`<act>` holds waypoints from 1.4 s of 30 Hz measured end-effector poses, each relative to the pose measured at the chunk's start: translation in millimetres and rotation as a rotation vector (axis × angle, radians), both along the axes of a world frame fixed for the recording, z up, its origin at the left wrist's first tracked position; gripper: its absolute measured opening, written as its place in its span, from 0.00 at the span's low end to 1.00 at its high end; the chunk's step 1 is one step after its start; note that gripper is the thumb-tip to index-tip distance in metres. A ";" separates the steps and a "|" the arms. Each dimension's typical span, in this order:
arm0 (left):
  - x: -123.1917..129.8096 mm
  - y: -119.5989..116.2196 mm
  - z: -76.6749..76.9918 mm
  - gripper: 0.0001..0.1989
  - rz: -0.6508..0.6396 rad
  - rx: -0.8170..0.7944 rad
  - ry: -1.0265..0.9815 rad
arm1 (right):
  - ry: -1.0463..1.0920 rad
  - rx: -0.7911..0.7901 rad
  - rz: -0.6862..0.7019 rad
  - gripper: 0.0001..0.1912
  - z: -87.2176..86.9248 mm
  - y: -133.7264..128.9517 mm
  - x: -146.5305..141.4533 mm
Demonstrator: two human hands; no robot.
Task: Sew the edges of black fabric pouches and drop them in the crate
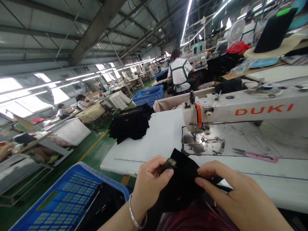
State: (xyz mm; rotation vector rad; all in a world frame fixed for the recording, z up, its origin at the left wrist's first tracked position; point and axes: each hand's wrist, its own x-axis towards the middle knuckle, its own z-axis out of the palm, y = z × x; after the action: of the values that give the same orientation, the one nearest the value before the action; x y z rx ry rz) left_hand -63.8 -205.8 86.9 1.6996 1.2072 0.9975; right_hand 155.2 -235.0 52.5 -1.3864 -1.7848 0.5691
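Observation:
A black fabric piece [184, 179] is held up between my two hands, just in front of the sewing machine table. My left hand [154, 183] pinches its upper left part, where a small greyish patch shows near the thumb. With thumb and forefinger, my right hand [221, 183] grips the right edge of the same piece. Behind the fabric is the sewing machine [240, 109], its needle area and metal plate a little beyond my fingers. Pink-handled thread snips [256, 155] lie on the table to the right.
A stack of black fabric pieces [132, 122] lies on the far left of the white table [158, 134]. At lower left stands a blue plastic basket [79, 170] with black pieces inside. Another blue basket [149, 95] and a seated person [179, 72] are farther back.

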 end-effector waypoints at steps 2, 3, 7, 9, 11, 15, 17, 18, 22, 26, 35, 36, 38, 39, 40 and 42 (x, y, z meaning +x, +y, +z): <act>-2.9 4.1 14.8 0.04 -0.045 -0.057 0.059 | 0.011 -0.023 0.072 0.10 4.5 -2.4 -2.5; -4.9 8.3 24.9 0.06 -0.088 -0.107 0.087 | 0.024 -0.031 0.113 0.10 8.2 -4.4 -4.4; -11.0 42.9 56.8 0.13 -0.367 -0.272 0.305 | 0.112 0.013 0.350 0.12 20.0 -9.9 -13.9; -9.3 68.5 50.5 0.12 -0.514 -0.254 0.502 | 0.145 0.034 0.493 0.16 12.8 -4.7 -18.1; -2.6 95.4 26.3 0.11 -0.592 -0.167 0.690 | 0.090 0.046 0.550 0.22 -6.3 8.0 -20.5; 26.1 144.2 -39.3 0.06 -0.477 -0.021 0.810 | -0.350 0.210 0.411 0.19 -55.0 53.5 -18.5; 45.8 164.7 -62.5 0.05 -0.370 0.090 0.831 | -0.441 0.245 0.349 0.13 -68.9 81.1 -12.0; 56.0 173.9 -70.2 0.05 -0.312 0.151 0.833 | -0.464 0.259 0.326 0.12 -71.9 94.3 -6.9; 90.1 199.1 -85.2 0.12 -0.179 0.344 0.800 | -0.540 0.321 0.307 0.11 -71.0 130.2 23.1; 94.5 192.2 -93.7 0.09 -0.242 0.415 0.763 | -0.559 0.365 0.367 0.14 -77.0 130.8 50.3; 67.6 154.8 -102.7 0.15 -0.463 0.545 0.669 | -0.491 0.435 0.340 0.16 -90.0 119.2 54.0; 67.3 157.2 -102.6 0.15 -0.476 0.550 0.668 | -0.491 0.433 0.335 0.17 -89.1 119.1 52.7; 67.4 163.2 -101.5 0.15 -0.502 0.564 0.671 | -0.502 0.430 0.317 0.17 -87.7 118.3 50.6; 67.6 166.2 -100.6 0.15 -0.515 0.571 0.671 | -0.508 0.432 0.304 0.17 -87.3 117.9 49.7; 67.8 168.6 -99.7 0.14 -0.527 0.579 0.669 | -0.513 0.433 0.293 0.17 -87.0 117.5 49.1; 68.1 171.8 -97.8 0.14 -0.549 0.588 0.663 | -0.520 0.439 0.285 0.17 -86.7 117.3 48.7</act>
State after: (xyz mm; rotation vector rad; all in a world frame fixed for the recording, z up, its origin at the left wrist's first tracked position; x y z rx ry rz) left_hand 4.4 -34.0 -10.9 2.7792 0.7470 0.4632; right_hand 204.0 -117.7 -34.1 -1.0334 -2.3678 -0.0692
